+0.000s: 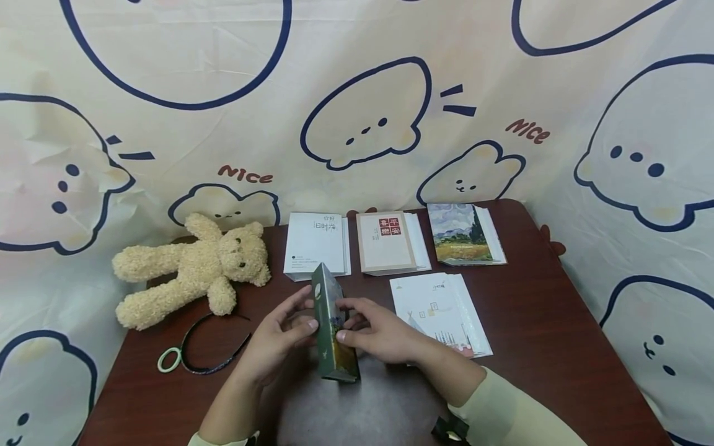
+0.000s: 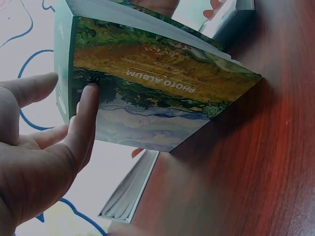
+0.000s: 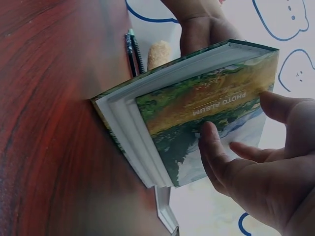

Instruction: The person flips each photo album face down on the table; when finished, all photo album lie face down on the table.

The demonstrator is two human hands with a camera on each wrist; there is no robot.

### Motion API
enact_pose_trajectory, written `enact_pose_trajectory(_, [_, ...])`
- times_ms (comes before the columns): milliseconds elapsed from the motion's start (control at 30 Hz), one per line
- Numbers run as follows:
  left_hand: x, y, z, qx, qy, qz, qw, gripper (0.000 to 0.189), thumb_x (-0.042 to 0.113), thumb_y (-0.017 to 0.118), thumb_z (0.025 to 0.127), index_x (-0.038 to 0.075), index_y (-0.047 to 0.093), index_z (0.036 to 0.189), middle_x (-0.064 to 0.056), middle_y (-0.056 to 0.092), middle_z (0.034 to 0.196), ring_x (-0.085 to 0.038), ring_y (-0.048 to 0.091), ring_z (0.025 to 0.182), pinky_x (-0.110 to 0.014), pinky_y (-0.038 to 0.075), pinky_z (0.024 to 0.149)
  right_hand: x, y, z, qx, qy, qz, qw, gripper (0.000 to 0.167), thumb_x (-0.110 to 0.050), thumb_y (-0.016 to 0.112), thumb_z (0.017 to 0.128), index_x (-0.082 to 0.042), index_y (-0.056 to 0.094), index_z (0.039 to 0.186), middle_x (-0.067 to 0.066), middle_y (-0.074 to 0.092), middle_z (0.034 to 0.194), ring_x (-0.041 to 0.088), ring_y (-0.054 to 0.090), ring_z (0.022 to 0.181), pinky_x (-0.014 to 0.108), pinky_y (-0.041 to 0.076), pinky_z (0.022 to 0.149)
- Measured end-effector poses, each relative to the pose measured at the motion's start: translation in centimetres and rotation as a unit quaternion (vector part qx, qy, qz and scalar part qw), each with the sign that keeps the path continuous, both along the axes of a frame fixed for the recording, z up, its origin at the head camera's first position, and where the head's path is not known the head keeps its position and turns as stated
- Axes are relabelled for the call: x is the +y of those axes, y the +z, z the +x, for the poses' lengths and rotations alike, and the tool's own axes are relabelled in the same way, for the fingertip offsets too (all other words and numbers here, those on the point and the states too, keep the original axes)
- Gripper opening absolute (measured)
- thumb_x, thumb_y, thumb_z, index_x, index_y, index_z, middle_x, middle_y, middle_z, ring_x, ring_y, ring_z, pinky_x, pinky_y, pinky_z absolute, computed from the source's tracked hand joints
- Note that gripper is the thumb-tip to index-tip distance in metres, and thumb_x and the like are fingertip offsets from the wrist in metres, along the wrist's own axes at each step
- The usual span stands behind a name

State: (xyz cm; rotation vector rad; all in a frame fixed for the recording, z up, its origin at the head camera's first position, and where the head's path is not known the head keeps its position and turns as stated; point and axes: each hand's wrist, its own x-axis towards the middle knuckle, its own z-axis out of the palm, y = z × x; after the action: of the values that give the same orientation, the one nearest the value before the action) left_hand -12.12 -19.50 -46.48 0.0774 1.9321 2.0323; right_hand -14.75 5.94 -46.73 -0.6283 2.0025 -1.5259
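Observation:
A photo album point(image 1: 337, 341) with a green spine and a painted landscape cover stands on edge between my two hands, tilted slightly. My left hand point(image 1: 287, 331) holds it on the left, thumb at the spine. In the left wrist view a finger of that hand lies against the painted cover point(image 2: 147, 93). From the other side my right hand point(image 1: 385, 331) holds the album, with thumb and fingertips on its cover point(image 3: 221, 108). Its pages fan slightly apart at the open edge in the right wrist view. Whether its lower edge touches the table I cannot tell.
Behind stand a white album point(image 1: 315, 244), a beige one with red squares point(image 1: 385, 244) and a landscape one point(image 1: 460, 235). Another white album point(image 1: 432, 310) lies at the right. A plush bear point(image 1: 195, 266), black headband point(image 1: 209, 371) and pale green ring point(image 1: 162, 360) lie left.

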Motion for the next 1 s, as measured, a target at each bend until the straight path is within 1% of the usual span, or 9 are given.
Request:
enact_pose_trajectory(133, [0.2,-0.2,-0.1,0.006,-0.002,-0.011,0.9999,0.075,0.006,0.071,0.097,0.016,0.035,0.162,-0.021,0.041,0.147,-0.025,0.063,0.117,-0.036,0.058,0.091,0.2,0.4,0.1,0.014,-0.008,-0.007,0.9998,0.060,-0.031,0.064,0.104,-0.015,0.042,0.157,0.018,0.051,0.141,0.023,0.061,0.120,0.030,0.056,0.090])
enact_pose_trajectory(233, [0.5,-0.3,-0.2,0.012,-0.003,-0.012,0.9999,0.076,0.004,0.072,0.096,0.016,0.036,0.162,-0.020,0.043,0.146,-0.026,0.064,0.116,-0.036,0.058,0.090,0.4,0.8,0.1,0.016,-0.016,-0.016,0.9996,0.061,-0.030,0.064,0.104,-0.013,0.041,0.158,0.018,0.052,0.140,0.023,0.061,0.120,0.031,0.056,0.093])
enact_pose_trajectory(500, [1.5,-0.4,-0.6,0.026,-0.007,-0.006,0.9996,0.077,0.001,0.072,0.094,0.015,0.036,0.161,-0.023,0.043,0.142,-0.027,0.064,0.112,-0.034,0.059,0.086,1.0,1.8,0.0,0.007,-0.031,-0.044,0.9985,0.062,-0.028,0.065,0.104,-0.012,0.040,0.158,0.016,0.058,0.130,0.028,0.063,0.118,0.035,0.055,0.095])
enact_pose_trajectory(633, [2.1,-0.5,-0.6,0.027,-0.009,-0.007,0.9996,0.078,0.002,0.072,0.095,0.016,0.035,0.162,-0.023,0.044,0.142,-0.029,0.061,0.116,-0.034,0.058,0.088,1.4,2.1,-0.1,0.008,-0.035,-0.054,0.9979,0.061,-0.026,0.065,0.104,-0.011,0.040,0.157,0.015,0.060,0.126,0.030,0.063,0.116,0.036,0.055,0.094])
enact_pose_trajectory(767, [2.6,-0.7,-0.7,0.029,-0.009,-0.009,0.9995,0.078,0.003,0.072,0.096,0.019,0.035,0.163,-0.022,0.045,0.142,-0.031,0.059,0.120,-0.033,0.057,0.090,1.9,2.2,-0.1,0.007,-0.040,-0.056,0.9976,0.060,-0.025,0.066,0.103,-0.010,0.041,0.156,0.014,0.063,0.121,0.029,0.065,0.113,0.037,0.055,0.093])
enact_pose_trajectory(1000, [3.4,-1.5,-0.9,0.026,-0.006,-0.026,0.9993,0.078,0.009,0.075,0.096,0.028,0.037,0.162,-0.019,0.047,0.143,-0.034,0.054,0.128,-0.035,0.056,0.095,2.7,2.1,-0.2,0.009,-0.046,-0.059,0.9972,0.062,-0.023,0.068,0.102,-0.013,0.040,0.157,0.015,0.062,0.124,0.026,0.064,0.113,0.035,0.056,0.093])
